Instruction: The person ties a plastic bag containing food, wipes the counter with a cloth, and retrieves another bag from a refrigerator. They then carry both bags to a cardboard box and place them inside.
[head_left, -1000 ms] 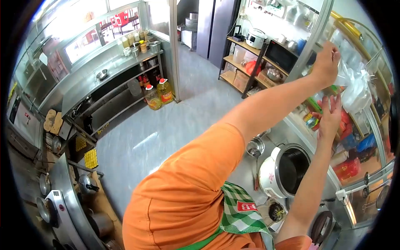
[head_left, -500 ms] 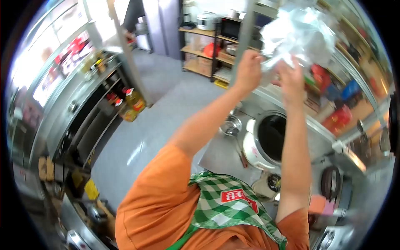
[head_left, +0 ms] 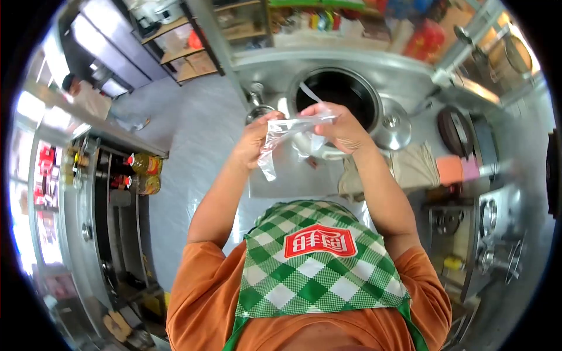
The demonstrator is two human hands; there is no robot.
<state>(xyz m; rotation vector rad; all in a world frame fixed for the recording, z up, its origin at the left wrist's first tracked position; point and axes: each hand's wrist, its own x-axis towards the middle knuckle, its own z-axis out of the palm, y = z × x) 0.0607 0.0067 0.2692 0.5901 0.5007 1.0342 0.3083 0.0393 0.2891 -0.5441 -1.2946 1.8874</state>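
hands [head_left: 253,141] [head_left: 346,127]: 2 | clear plastic [head_left: 282,130]: count unclear | open cooker [head_left: 358,90]: 1 | yellow oil bottles [head_left: 144,165] [head_left: 150,185]: 2 | distant person [head_left: 91,100]: 1

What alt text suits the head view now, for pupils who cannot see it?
The left hand and right hand hold thin clear plastic in front of an open, dark-lined rice cooker. Below, the wearer's green-and-white checked apron overlies an orange T-shirt.
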